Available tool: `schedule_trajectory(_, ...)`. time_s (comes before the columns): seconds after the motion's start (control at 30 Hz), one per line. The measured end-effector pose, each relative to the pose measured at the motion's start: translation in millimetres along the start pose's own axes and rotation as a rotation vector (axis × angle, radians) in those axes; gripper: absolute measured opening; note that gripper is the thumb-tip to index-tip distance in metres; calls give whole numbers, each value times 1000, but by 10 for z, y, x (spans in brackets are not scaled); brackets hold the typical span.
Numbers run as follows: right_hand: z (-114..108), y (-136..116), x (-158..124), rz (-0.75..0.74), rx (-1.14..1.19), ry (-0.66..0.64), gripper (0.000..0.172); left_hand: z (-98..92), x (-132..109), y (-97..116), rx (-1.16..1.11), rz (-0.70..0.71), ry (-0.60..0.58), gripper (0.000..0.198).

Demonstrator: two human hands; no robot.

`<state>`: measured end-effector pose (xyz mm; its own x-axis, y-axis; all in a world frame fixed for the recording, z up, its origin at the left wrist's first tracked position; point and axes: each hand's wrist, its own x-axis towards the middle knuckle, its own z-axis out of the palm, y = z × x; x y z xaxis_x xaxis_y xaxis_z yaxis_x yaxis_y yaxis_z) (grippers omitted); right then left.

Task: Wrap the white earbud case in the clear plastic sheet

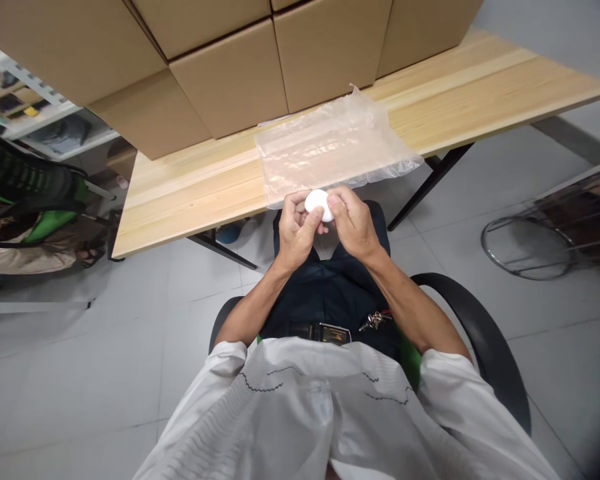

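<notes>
Both of my hands meet in front of my lap, just below the table's near edge. My left hand (295, 230) and my right hand (353, 223) are closed around a small white rounded object (319, 202), with the fingers pinching it from each side. Just beyond the hands, a clear plastic bag (330, 147) lies flat on the wooden table (190, 193), with its near edge hanging over the table edge.
Several large cardboard boxes (230, 87) are stacked along the back of the table. I sit in a black chair (480, 333). A green and black chair (25, 187) stands at the left, a metal wire rack (545, 233) at the right. The floor is grey tile.
</notes>
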<state>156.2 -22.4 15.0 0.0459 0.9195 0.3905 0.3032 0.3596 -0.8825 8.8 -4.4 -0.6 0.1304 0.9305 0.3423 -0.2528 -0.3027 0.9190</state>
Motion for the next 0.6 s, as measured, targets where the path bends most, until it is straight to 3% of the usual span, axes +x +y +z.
schedule_trajectory(0.23,-57,26,-50,-40,-123,8,66,55,16,0,-60,-28,-32,65)
schedule_trajectory(0.4,-48,88,-63,-63,-106,-29,58,63,20,-63,-64,-69,36,65)
schedule_trajectory(0.6,-58,212,-65,-144,-241,-127,54,22,48,-138,-47,-131,122,68)
